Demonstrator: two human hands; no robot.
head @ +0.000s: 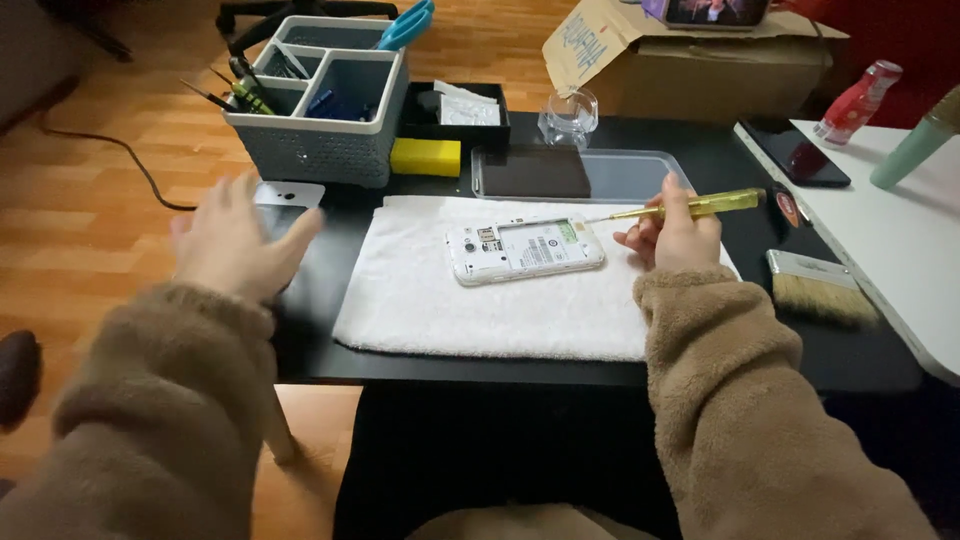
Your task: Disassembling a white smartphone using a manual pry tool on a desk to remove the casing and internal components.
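Your right hand (675, 235) grips one yellow screwdriver (690, 206), tip at the right end of one white phone (525, 248), back cover off, lying on one white towel (480, 300). Your left hand (240, 240) hovers spread, holding nothing, at the table's left edge. One brush (820, 290) lies right; one grey organizer (320, 100) far left.

Beyond my worktop stands a brown cardboard box (690, 60), a lit screen (715, 10) on top. The opened white phone (525, 250) on the towel shows a pale label (535, 245).
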